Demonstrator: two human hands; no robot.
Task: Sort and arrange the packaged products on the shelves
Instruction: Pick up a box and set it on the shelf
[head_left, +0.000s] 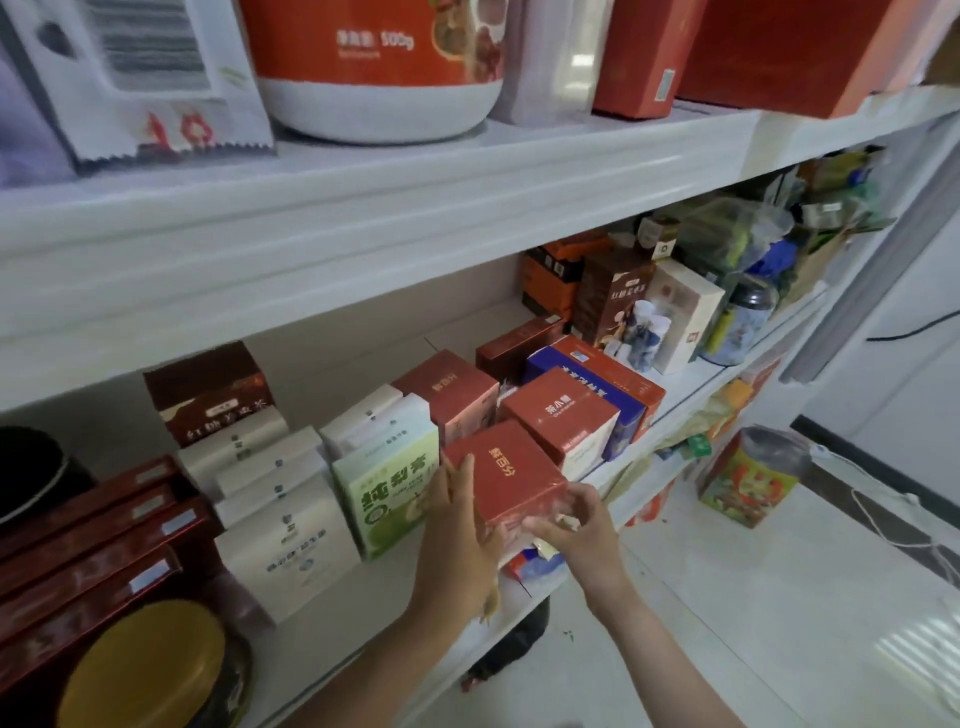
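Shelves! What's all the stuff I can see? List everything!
shelves: two visible, white, across the view
tub: one, red and white, top shelf
flat boxes: about four, dark red, lower shelf, far left
round tin: one, gold lid, front left
white boxes: several, white, left of green box
green box: one, green and white, middle
brown box: one, brown, behind white boxes
blue box: one, blue, right of middle
held red box: one, red, at shelf front
patterned container: one, multicoloured, on floor
left hand: flat against held red box's left side
right hand: grips its front right corner
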